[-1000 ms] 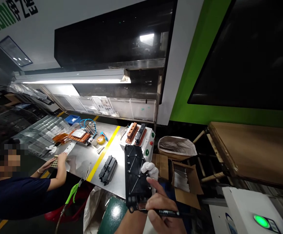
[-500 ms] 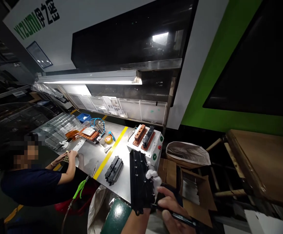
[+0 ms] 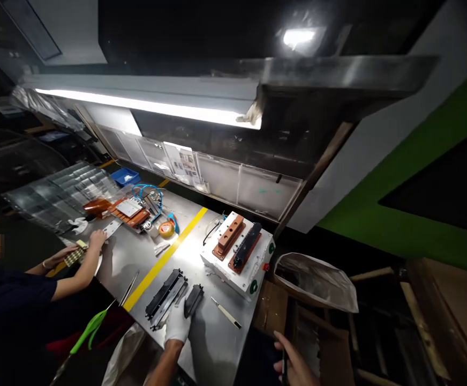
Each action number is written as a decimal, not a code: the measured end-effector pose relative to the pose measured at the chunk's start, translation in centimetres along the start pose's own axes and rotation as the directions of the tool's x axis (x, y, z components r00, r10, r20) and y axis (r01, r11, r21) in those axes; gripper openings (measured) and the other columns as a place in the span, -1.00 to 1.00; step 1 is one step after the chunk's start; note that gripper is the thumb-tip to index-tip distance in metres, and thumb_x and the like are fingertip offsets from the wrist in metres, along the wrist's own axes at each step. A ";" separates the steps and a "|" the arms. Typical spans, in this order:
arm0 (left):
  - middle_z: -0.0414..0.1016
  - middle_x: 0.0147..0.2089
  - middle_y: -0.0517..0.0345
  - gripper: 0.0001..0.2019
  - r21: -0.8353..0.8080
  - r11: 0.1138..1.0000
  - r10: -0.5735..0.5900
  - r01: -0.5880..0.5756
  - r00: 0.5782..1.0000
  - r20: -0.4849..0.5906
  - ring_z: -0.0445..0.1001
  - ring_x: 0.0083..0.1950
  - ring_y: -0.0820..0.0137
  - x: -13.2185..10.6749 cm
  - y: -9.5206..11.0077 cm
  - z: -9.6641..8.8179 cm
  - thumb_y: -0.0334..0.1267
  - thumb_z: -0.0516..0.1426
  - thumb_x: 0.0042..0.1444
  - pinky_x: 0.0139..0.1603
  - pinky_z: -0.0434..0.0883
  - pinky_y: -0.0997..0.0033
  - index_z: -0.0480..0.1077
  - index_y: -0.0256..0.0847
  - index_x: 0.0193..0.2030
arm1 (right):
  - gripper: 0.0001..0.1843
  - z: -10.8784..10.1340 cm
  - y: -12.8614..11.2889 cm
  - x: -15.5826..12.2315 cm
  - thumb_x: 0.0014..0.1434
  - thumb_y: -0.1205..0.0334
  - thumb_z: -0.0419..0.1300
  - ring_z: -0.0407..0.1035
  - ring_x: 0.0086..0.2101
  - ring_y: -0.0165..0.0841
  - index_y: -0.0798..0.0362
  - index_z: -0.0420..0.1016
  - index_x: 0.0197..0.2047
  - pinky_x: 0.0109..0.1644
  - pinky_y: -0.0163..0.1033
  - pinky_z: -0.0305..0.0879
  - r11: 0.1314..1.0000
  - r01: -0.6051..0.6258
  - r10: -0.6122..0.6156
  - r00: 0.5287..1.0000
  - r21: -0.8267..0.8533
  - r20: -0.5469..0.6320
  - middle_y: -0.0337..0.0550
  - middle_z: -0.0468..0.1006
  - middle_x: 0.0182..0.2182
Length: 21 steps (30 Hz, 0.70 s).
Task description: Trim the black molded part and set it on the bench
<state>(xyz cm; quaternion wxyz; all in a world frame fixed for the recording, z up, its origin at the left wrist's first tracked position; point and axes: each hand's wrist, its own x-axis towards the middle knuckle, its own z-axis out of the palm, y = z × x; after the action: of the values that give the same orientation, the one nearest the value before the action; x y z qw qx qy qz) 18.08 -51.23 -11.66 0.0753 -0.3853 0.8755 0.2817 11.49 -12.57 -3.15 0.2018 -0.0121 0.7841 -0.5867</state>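
Observation:
My left hand (image 3: 176, 327) wears a white glove and grips the end of a black moulded plastic part (image 3: 194, 300) lying on the steel bench (image 3: 217, 343). Just left of it lies a second black moulded part (image 3: 165, 299). My right hand (image 3: 293, 364), bare, sits low at the bench's right side, past its edge, with a thin black pen (image 3: 284, 367) in its fingers. A small cream-handled knife (image 3: 226, 312) lies on the steel between my hands.
A white box (image 3: 233, 262) carries orange-and-black fixtures. A yellow line (image 3: 161, 262) crosses the bench. Tweezers (image 3: 129, 287), green-handled scissors (image 3: 91, 329) and a tape roll (image 3: 166, 229) lie nearby. A co-worker's hands (image 3: 83, 249) work at the left. A lined bin (image 3: 316, 281) stands right.
The black plate held up in front of me is gone from the air, and my gloved hand is now down at the bench. My right hand has dropped lower right. The view has swung toward the bench.

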 end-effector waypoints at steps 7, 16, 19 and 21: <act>0.43 0.18 -0.19 -0.54 0.245 0.960 -0.105 0.136 0.985 -0.135 0.41 0.16 0.09 -0.1 -2.8 1.9 -0.32 0.06 0.18 0.18 0.31 0.20 0.38 -0.31 0.24 | -0.34 0.6 -4.5 15.4 0.19 0.27 -0.07 0.47 -0.15 -0.15 0.22 0.25 0.34 -0.07 -0.08 0.40 0.815 0.178 -0.134 0.984 -0.551 0.119 0.13 0.47 -0.02; 0.07 0.47 -0.10 -0.09 0.532 0.768 -0.140 0.357 0.904 -0.405 -0.05 0.44 0.00 1.6 -3.6 1.8 0.20 0.24 -0.08 0.29 -0.06 -0.52 0.13 -0.08 0.40 | -0.42 4.4 -11.6 23.0 0.32 0.38 -0.13 0.45 -0.24 -0.20 0.14 0.14 0.38 -0.26 -0.19 0.15 0.308 0.104 0.040 0.992 -0.946 0.122 0.09 0.37 -0.04; 0.11 0.44 -0.07 -0.19 0.521 0.777 -0.146 0.353 0.906 -0.397 -0.02 0.41 0.00 3.7 -3.7 1.6 0.31 0.07 0.03 0.17 0.11 -0.53 0.13 0.01 0.38 | -0.48 4.9 -11.0 23.8 0.30 0.41 -0.09 0.45 -0.18 -0.20 0.16 0.24 0.31 -0.18 -0.20 0.20 0.386 0.081 0.039 0.994 -0.919 0.104 0.13 0.36 0.02; 0.13 0.41 -0.13 -0.21 0.499 0.797 -0.149 0.341 0.911 -0.385 0.02 0.38 -0.02 4.9 -3.6 0.8 0.35 -0.06 0.08 0.10 0.19 -0.49 0.14 -0.01 0.37 | -0.50 5.2 -10.6 24.3 0.28 0.44 -0.08 0.44 -0.12 -0.19 0.19 0.27 0.27 -0.12 -0.21 0.24 0.456 0.080 0.028 0.994 -0.886 0.104 0.15 0.34 0.08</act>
<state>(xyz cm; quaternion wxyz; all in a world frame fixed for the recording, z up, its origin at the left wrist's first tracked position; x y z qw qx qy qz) 17.17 -55.85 -15.65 0.0745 -0.4991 0.8609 -0.0649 -11.41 -26.83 -1.83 0.1972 -0.1580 0.9630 -0.0936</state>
